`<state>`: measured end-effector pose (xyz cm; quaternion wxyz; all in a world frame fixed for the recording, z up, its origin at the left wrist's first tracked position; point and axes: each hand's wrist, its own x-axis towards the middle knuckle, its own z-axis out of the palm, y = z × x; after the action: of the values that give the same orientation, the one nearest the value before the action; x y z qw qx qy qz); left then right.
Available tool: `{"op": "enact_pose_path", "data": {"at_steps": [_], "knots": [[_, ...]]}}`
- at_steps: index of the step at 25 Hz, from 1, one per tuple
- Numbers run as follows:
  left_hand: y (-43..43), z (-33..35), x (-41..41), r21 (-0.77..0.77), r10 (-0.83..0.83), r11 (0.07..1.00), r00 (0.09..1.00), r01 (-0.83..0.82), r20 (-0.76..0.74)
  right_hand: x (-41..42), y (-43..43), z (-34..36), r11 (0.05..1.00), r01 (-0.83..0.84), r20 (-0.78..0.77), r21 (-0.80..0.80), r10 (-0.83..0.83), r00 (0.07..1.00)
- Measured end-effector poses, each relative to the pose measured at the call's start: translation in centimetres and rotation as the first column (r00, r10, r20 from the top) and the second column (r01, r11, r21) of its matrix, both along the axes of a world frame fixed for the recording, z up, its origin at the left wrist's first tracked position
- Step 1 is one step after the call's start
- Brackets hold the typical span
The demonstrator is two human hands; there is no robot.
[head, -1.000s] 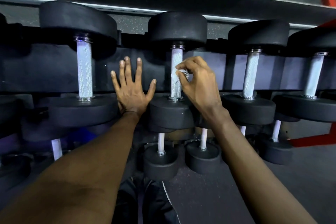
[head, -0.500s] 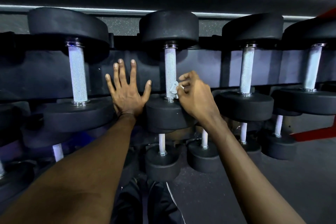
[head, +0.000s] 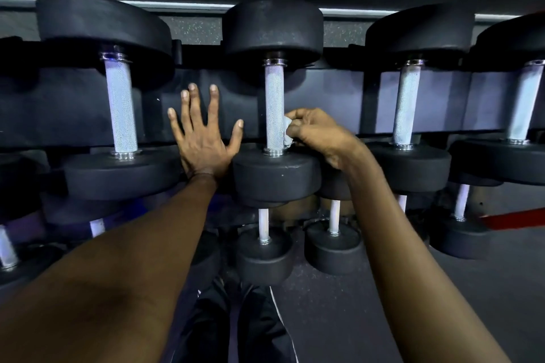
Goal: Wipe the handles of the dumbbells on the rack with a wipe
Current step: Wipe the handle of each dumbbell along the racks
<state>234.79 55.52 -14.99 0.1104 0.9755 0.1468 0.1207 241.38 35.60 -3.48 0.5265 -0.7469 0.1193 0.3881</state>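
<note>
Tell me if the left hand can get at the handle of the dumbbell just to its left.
Probably yes. The left hand lies open and flat on the rack, holding nothing, and that handle stands bare beside it with nothing between them.

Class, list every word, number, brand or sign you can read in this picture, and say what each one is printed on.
No readable text anywhere.
The black dumbbell ends show no numbers or brand marks, and the handles, the rack and the wipe held in the right hand are plain too.
</note>
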Motion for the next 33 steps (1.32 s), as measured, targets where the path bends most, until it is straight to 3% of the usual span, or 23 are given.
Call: {"op": "enact_pose_path", "data": {"at_steps": [2,4,6,10,13,15,17,20,25,29,33], "knots": [[0.0,0.0,0.1,0.013,-0.001,1.000,1.000,0.001,0.007,-1.3,0.3,0.4,0.983,0.057,0.199,-0.175,-0.021,0.980],[0.0,0.0,0.1,0.017,-0.003,1.000,1.000,0.002,0.023,-3.1,0.8,1.2,0.937,0.079,0.408,-0.339,0.071,0.910],[0.0,-0.2,0.1,0.027,0.002,1.000,0.999,-0.003,0.039,-4.2,1.1,1.7,0.930,0.106,0.468,-0.352,0.077,0.880],[0.0,-0.5,0.1,0.048,0.001,0.999,0.997,-0.004,0.075,-1.8,0.6,1.3,0.986,-0.021,0.133,-0.167,0.043,0.990],[0.0,-0.5,0.1,0.048,0.000,0.999,0.997,-0.004,0.078,0.3,0.9,1.1,0.990,-0.141,-0.085,-0.002,0.140,0.987],[0.0,-0.6,0.2,0.047,0.008,0.999,0.997,-0.012,0.080,1.1,0.8,0.3,0.973,-0.214,-0.153,0.091,0.226,0.962],[0.1,-0.6,0.2,0.048,0.012,0.999,0.996,-0.016,0.083,1.6,0.4,-0.2,0.970,-0.182,-0.203,0.160,0.212,0.956],[0.0,-0.5,0.2,0.052,0.009,0.999,0.997,-0.013,0.076,2.0,0.0,-0.4,0.962,0.003,-0.205,0.273,0.055,0.977],[-0.1,-0.5,0.1,0.049,0.014,0.999,0.996,-0.018,0.084,1.7,0.7,-0.3,0.911,0.216,-0.081,0.352,-0.200,0.976],[-0.1,-0.4,0.1,0.050,0.006,0.999,0.996,-0.011,0.093,2.0,2.3,0.7,0.843,0.401,0.067,0.357,-0.451,0.890],[-0.1,-0.4,0.0,0.026,-0.005,1.000,0.998,0.003,0.070,1.4,3.3,-0.7,0.887,0.459,0.432,0.051,-0.434,0.790]]}}
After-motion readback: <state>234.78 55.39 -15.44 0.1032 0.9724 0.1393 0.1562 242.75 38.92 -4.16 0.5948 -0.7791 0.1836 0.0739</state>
